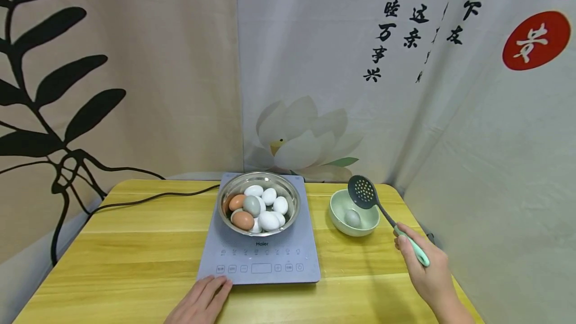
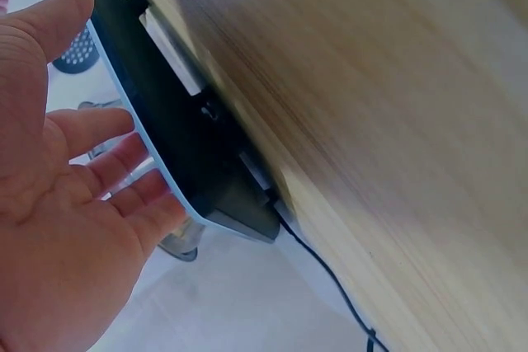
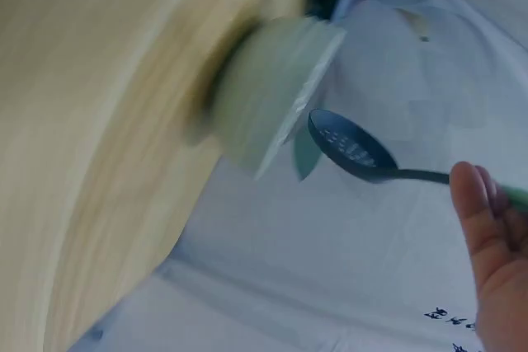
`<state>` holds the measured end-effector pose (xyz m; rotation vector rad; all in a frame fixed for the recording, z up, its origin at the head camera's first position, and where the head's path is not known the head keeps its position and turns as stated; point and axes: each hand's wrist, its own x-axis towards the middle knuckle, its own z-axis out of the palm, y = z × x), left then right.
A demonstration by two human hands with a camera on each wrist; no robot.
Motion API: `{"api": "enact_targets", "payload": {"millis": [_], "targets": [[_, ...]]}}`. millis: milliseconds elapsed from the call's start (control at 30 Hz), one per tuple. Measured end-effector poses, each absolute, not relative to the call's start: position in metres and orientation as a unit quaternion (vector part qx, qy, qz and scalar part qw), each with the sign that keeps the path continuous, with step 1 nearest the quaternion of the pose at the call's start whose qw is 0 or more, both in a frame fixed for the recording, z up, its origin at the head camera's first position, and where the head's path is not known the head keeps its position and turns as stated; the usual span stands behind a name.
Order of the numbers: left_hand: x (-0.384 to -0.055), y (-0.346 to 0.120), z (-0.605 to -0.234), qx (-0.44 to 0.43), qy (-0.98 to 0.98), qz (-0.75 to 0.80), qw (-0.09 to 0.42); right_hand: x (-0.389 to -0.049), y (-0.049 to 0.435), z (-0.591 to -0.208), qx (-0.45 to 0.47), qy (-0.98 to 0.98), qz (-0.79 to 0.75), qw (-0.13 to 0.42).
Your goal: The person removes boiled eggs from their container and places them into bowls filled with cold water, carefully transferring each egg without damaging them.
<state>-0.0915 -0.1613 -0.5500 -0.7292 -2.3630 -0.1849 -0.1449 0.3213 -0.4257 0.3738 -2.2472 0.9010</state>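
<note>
My right hand (image 1: 427,266) grips the pale green handle of a dark slotted spoon (image 1: 362,192), whose perforated head is raised over the rim of a light green bowl (image 1: 338,225). Inside that bowl lies one pale egg (image 1: 352,218). In the right wrist view the spoon head (image 3: 355,147) carries nothing. My left hand (image 1: 201,301) rests with extended fingers on the front left corner of a grey induction cooker (image 1: 258,276); in the left wrist view thumb and fingers touch its edge. A steel bowl (image 1: 293,214) on the cooker holds several white, brown and greyish eggs (image 1: 269,221).
A black cord (image 1: 153,197) runs from behind the cooker across the left of the yellow wooden table (image 1: 135,259). Printed cloth curtains (image 1: 306,54) hang behind the table and along its right side.
</note>
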Motion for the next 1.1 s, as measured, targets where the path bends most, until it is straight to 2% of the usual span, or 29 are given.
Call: {"api": "enact_targets", "payload": {"millis": [167,267,367,667,1100], "targets": [[-0.091,-0.162,-0.549,-0.277,-0.903,-0.068,0.321,-0.146,0.303,-0.408,0.079,-0.788,0.54,0.283],[-0.091,-0.163,-0.549,-0.28,-0.904,-0.066,0.316,-0.147,0.292,-0.399,0.085,-0.756,0.597,0.253],[-0.091,-0.163,-0.549,-0.279,-0.906,-0.065,0.312,-0.147,0.28,-0.391,0.131,-0.735,0.628,0.218],[-0.091,-0.164,-0.549,-0.28,-0.905,-0.067,0.314,-0.155,0.242,-0.385,0.328,-0.696,0.617,0.167],[-0.091,-0.163,-0.546,-0.284,-0.904,-0.063,0.312,-0.161,0.232,-0.395,0.389,-0.727,0.549,0.139]]}}
